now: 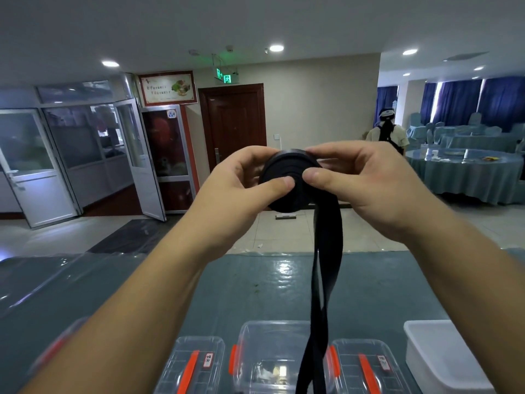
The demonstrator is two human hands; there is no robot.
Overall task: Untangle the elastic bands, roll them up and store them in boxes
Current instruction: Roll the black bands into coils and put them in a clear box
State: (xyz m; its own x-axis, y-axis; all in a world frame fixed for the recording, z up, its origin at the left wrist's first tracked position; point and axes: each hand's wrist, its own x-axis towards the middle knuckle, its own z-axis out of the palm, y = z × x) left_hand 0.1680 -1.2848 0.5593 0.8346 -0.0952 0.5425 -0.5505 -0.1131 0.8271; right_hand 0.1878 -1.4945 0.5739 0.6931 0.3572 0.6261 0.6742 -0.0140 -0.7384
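Above the counter (pixel 255 282), mid-frame, both hands hold one black elastic band roll (pixel 287 183) up at chest height.

Left to right:
- Left hand (pixel 241 177): fingers curled round the left side of the roll, thumb pressed on its near face. Clamped on the roll.
- Roll: thick already, many turns on it. Judging by that bulk, most of this band is wound.
- Right hand (pixel 360 180): fingers over the top right edge, thumb on the near face, tip almost touching the left thumb. Also gripping the roll.
- Loose tail (pixel 324 294): hangs from the right underside of the roll, straight down past the near edge of frame. Looks like a doubled strip with one twist low down, no knots visible. How much is left below frame, can't tell.

Near edge of the counter, left to right:
- Clear box with orange latch, lid on (pixel 193 365).
- Open clear box (pixel 270 336) in the middle; contents unclear, something small and pale at the bottom.
- Second lidded clear box (pixel 366 365), just right of the tail.
- White tub (pixel 443 356), far right.

Status, my read: untangling done for this band, rolling well along but not finished, storing not started. Whether the lidded boxes already hold rolls is not readable. Other bands not in view.
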